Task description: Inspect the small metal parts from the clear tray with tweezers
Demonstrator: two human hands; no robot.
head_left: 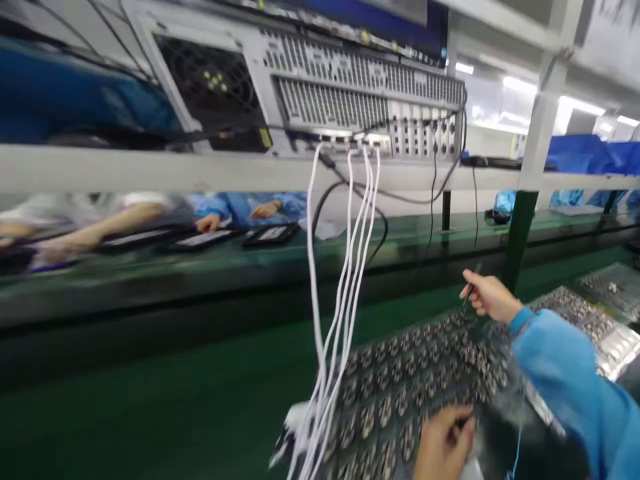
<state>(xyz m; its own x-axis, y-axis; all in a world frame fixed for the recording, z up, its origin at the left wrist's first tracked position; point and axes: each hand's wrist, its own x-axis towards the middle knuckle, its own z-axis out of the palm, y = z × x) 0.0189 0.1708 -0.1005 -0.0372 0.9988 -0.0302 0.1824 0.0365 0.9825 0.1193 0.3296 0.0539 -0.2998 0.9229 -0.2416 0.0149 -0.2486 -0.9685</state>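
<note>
My right hand [493, 298], in a blue sleeve and cuff, pinches a thin dark tweezers-like tool [469, 295] with its tip pointing down. It is raised above the far edge of a sheet of small metal parts [395, 387] set out in rows. Lower down, at the bottom edge of the view, my left hand [443, 443] is over the near part of the same sheet. Its fingers are curled together near a small dark spot, too blurred to name. A denser heap of small parts [483, 363] lies between my two hands.
White cables [345, 287] hang from a computer case [360, 100] on the shelf down to the bench, left of the parts. More trays of parts [585, 320] lie at right. Across the bench, co-workers' hands [210, 222] are beside black flat devices [273, 233]. A post [520, 233] stands behind my right hand.
</note>
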